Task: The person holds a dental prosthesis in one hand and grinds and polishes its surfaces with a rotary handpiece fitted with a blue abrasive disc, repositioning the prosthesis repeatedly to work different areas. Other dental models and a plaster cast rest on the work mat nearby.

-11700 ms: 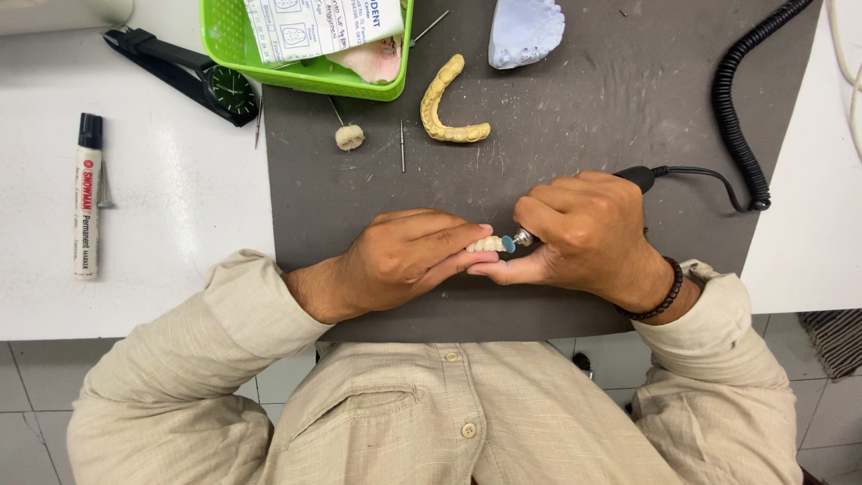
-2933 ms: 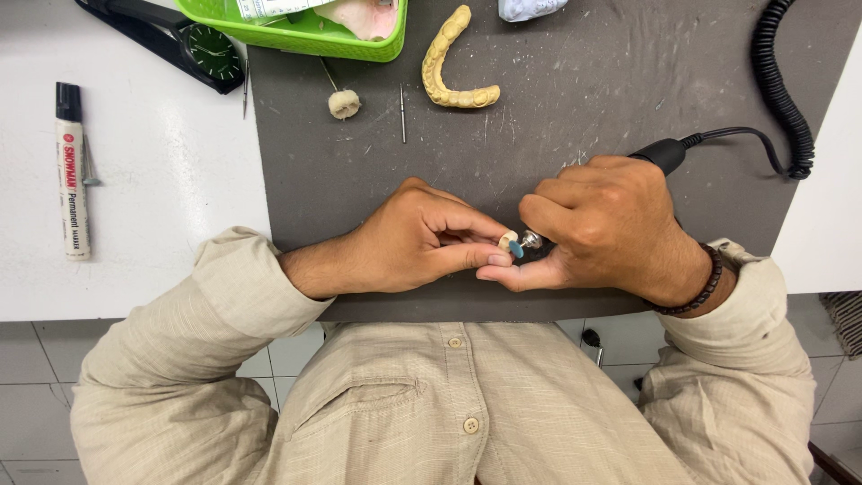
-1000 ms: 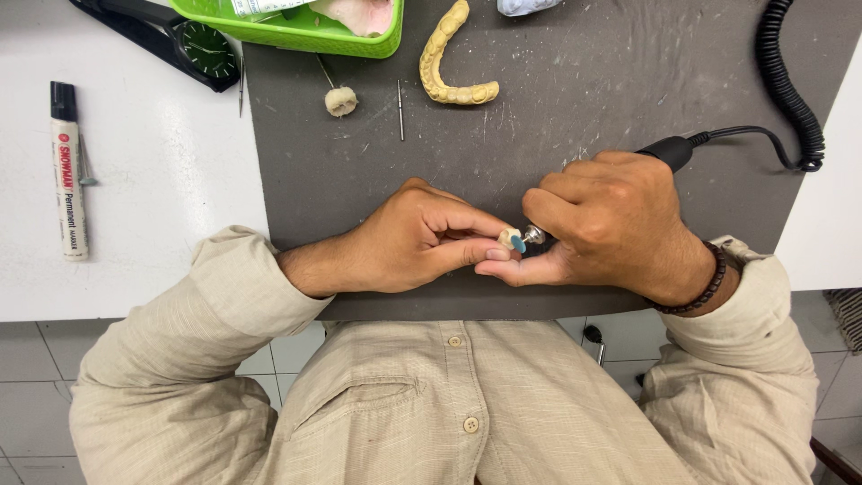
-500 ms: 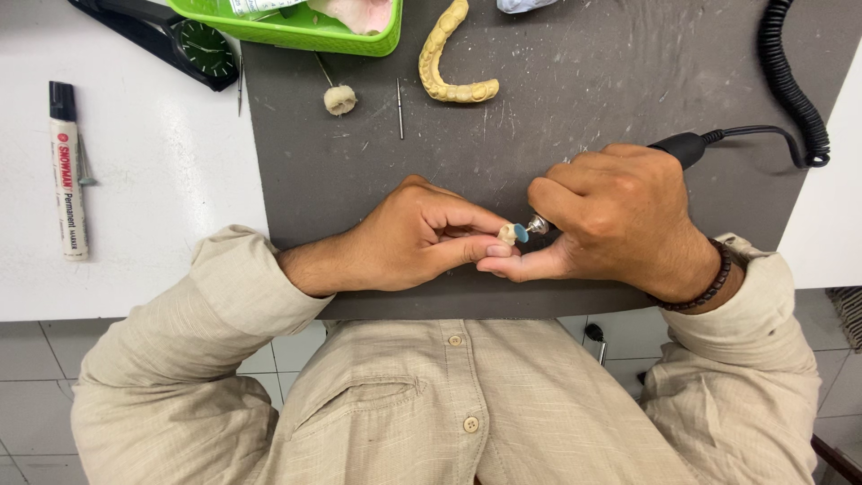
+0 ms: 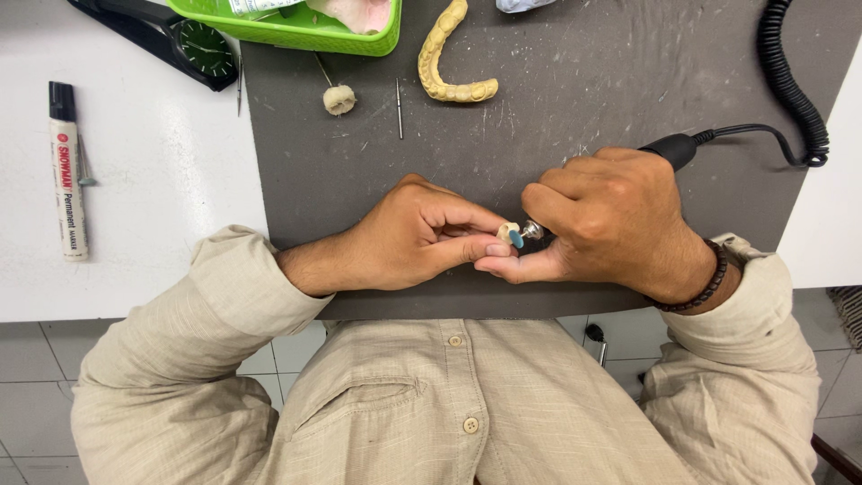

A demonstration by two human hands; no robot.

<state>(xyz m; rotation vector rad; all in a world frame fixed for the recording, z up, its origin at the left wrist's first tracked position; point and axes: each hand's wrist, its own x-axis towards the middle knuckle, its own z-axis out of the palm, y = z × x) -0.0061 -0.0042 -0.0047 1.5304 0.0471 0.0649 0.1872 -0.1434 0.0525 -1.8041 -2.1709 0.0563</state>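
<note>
Matt dark grey rubbery work mat (image 5: 575,99), dusty, scratched; glossy green plastic tray (image 5: 296,31) at eleven o'clock; rough yellowish plaster dental arch (image 5: 444,67).

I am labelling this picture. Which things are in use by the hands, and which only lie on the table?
In use: small pale piece in left hand; corded tool in right hand.
Lying about: tooth model, marker, green tray, watch, thin pin.

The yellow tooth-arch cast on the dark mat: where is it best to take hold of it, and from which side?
Probably the curved middle of the yellow tooth-arch cast, fingers coming from above to pinch across its thin band. It lies flat on the dark mat, open side facing right, with free room around the bend.
</note>
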